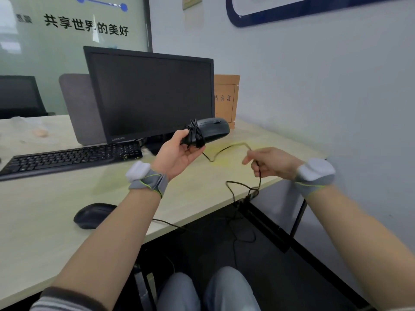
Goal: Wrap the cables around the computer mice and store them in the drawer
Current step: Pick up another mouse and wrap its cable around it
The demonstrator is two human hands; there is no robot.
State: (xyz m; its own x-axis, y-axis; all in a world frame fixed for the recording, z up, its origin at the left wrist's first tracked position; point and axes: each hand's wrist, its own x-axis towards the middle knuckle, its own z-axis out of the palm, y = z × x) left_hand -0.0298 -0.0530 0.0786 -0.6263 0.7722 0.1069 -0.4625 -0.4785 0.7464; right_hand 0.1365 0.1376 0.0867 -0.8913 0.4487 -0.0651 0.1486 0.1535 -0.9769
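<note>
The left hand [179,151] holds a black mouse [208,131] above the bench [45,221], with several turns of cable [226,150] around its back part. The right hand [271,162] pinches the loose cable, which hangs over the bench edge. A second mouse [93,215] lies on the bench near a keyboard [69,157] and monitor [152,95].

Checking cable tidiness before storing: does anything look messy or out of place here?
Yes. The second black mouse on the pale wooden desk is unwrapped; its thin black cable trails off the desk's front edge.
</note>
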